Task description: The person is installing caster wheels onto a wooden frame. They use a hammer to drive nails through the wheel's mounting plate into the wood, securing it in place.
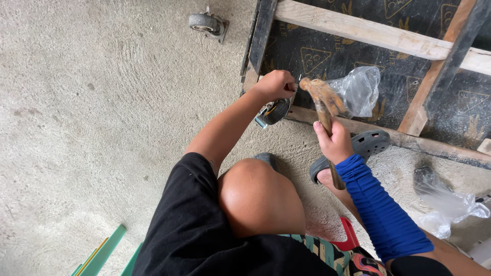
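Head view: the left hand is clenched at the panel's near-left corner, pinching something too small to tell — likely a nail — just above a caster. The right hand grips the hammer mid-handle, its rusty head by the left fist. The hammer looks stiff and head-heavy — a hold nearer the handle's end would probably swing better.

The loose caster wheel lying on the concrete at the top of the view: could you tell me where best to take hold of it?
Take the caster wheel by its grey wheel, from above. It lies alone on the concrete floor, its mounting plate at the right, the wheel's rounded sides free for a grip.
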`<action>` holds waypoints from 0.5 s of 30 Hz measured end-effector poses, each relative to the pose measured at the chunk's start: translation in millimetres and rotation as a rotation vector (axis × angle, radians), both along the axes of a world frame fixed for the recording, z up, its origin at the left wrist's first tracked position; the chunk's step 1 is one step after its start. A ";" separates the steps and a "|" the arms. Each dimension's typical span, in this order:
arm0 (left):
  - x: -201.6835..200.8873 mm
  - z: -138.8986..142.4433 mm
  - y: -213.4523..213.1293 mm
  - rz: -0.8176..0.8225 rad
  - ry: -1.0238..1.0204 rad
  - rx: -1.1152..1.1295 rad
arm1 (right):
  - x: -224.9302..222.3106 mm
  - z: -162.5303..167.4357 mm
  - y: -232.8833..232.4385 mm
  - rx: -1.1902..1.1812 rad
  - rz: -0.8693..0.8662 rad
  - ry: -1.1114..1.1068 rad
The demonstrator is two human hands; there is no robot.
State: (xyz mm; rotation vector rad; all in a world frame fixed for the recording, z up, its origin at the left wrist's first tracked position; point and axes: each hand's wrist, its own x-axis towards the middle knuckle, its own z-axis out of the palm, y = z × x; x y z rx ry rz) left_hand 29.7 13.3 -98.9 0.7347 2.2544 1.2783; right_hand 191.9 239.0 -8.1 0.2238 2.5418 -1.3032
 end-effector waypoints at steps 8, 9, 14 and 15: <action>-2.8 4.8 0.0 -0.021 -0.050 -0.077 | -3.4 -15.4 -6.4 0.064 0.024 -0.037; -2.3 4.9 -0.3 -0.022 -0.061 -0.076 | -2.9 -13.5 -6.3 0.055 0.031 -0.034; -0.8 1.0 0.5 -0.020 -0.079 -0.060 | -3.2 -8.9 -9.6 0.045 0.031 -0.038; -1.5 0.9 0.7 -0.044 -0.084 -0.079 | -4.0 -10.3 -10.7 0.068 0.050 -0.024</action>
